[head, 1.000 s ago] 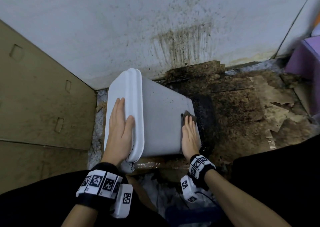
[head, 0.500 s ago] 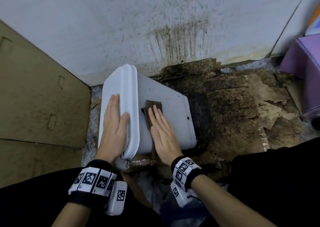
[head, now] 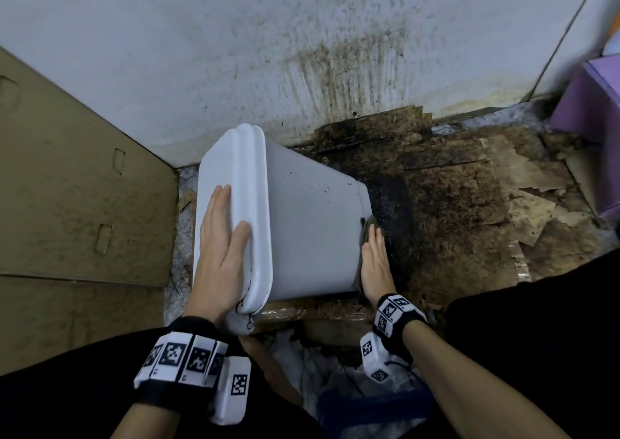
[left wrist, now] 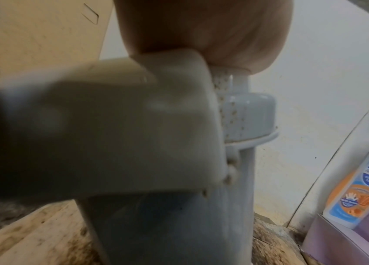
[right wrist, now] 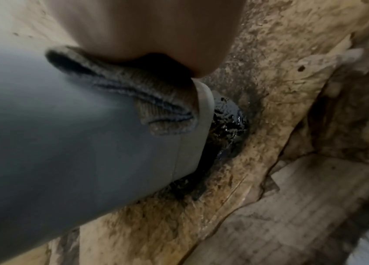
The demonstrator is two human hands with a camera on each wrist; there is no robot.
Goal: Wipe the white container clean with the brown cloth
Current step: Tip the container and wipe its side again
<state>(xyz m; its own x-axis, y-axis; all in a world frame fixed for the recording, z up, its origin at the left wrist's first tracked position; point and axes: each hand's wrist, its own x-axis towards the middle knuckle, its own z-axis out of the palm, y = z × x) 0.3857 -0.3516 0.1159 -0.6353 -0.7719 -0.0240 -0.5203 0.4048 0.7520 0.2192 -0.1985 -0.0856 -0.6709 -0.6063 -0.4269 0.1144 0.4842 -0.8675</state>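
The white container (head: 312, 230) lies on its side on stained cardboard, its rimmed top to the left and its base to the right. My left hand (head: 223, 240) lies flat on the rim end with straight fingers, steadying it; the left wrist view shows the palm (left wrist: 201, 30) against the rim (left wrist: 122, 116). My right hand (head: 374, 257) presses the brown cloth (head: 367, 225) flat against the container's near right edge by the base. In the right wrist view the folded cloth (right wrist: 147, 96) sits under the palm (right wrist: 147, 26) on the grey-white wall (right wrist: 65, 134). Small dark specks dot the upper side.
A stained white wall (head: 302, 53) stands right behind. Cardboard panels (head: 73, 177) rise at the left. Black wet grime (head: 389, 204) lies just beyond the base, on dirty torn cardboard (head: 469, 210). A purple box (head: 590, 110) is at the right, with a bottle (left wrist: 358, 188).
My right hand slid the cloth from the container's middle, near the rim, back to the right edge by the base. The left hand stayed on the rim.
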